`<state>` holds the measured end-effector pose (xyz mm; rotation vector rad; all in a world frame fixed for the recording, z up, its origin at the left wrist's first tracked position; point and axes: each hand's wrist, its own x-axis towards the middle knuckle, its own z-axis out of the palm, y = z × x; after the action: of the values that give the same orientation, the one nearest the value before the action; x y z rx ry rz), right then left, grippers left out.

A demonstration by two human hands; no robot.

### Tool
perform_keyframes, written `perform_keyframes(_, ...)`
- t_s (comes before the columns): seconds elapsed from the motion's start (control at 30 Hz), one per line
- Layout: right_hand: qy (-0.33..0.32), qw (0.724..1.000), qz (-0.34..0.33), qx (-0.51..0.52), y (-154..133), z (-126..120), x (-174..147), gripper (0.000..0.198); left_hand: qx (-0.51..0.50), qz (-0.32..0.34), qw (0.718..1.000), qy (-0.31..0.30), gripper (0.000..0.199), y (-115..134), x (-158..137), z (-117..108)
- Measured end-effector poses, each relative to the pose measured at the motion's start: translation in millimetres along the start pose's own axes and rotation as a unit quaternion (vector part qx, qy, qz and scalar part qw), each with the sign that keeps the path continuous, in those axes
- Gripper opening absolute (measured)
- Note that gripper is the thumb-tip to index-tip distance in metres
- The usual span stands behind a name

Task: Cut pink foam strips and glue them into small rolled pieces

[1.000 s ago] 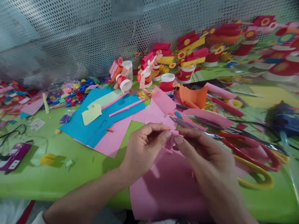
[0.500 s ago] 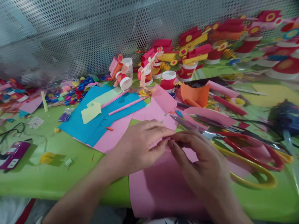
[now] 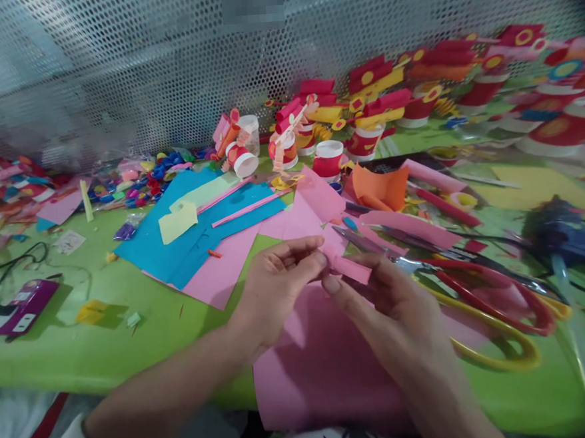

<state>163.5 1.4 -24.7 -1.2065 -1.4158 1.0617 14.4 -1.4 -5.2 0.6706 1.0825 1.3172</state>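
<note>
Between my two hands is a small pink paper strip (image 3: 350, 268), partly covered by my fingers. My left hand (image 3: 277, 283) pinches its left end between thumb and fingertips. The fingers of my right hand (image 3: 396, 312) are curled at the strip's other end, with the thumb just below it. Beneath both hands a large pink paper sheet (image 3: 313, 371) hangs over the table's front edge. Right beside my right hand lie scissors with red handles (image 3: 547, 318) and another pair with yellow handles (image 3: 525, 361).
A blue paper sheet (image 3: 179, 253) lies left of centre, with pale green pieces on it. Red-and-white cups (image 3: 328, 160) with paper shapes stand along the mesh wall (image 3: 162, 74). A glue gun (image 3: 569, 233) is at right, a purple device (image 3: 23, 308) at left.
The pink strip, mostly covered by my fingers before, now shows between my hands. My left hand has turned, its fingertips rising, and my right fingers have opened a little around the strip.
</note>
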Motion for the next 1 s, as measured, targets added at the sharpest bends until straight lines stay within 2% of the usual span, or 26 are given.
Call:
perform_keyframes(0.1,0.022,1.000,-0.009,0.009,-3,1,0,0.026,0.002,0.013,1.000,-0.018,0.016,-3,-3,3)
perform_keyframes(0.23,0.020,1.000,-0.020,0.008,-10,-1,0,0.015,0.028,0.027,0.998,-0.048,0.009,0,-6,3)
perform_keyframes(0.5,-0.013,1.000,-0.018,-0.001,-3,-3,1,0.022,0.183,0.041,0.979,-0.082,0.007,17,-1,-5)
perform_keyframes(0.6,-0.019,1.000,0.003,0.002,-5,0,0,0.024,0.219,0.035,0.971,-0.094,0.005,21,3,-11)
perform_keyframes(0.67,-0.018,1.000,0.018,0.001,-7,1,-1,0.026,0.216,0.030,0.971,-0.093,0.002,22,5,-13)
perform_keyframes(0.8,0.003,1.000,0.025,0.008,-4,1,-2,0.028,0.142,-0.007,0.987,-0.077,0.005,20,6,-11)
perform_keyframes(0.9,0.007,1.000,0.010,0.022,1,1,-1,0.031,0.119,-0.017,0.990,-0.073,0.006,18,5,-9)
perform_keyframes(1.0,0.011,0.999,-0.007,0.033,2,0,0,0.024,0.097,-0.035,0.992,-0.073,0.009,18,5,-8)
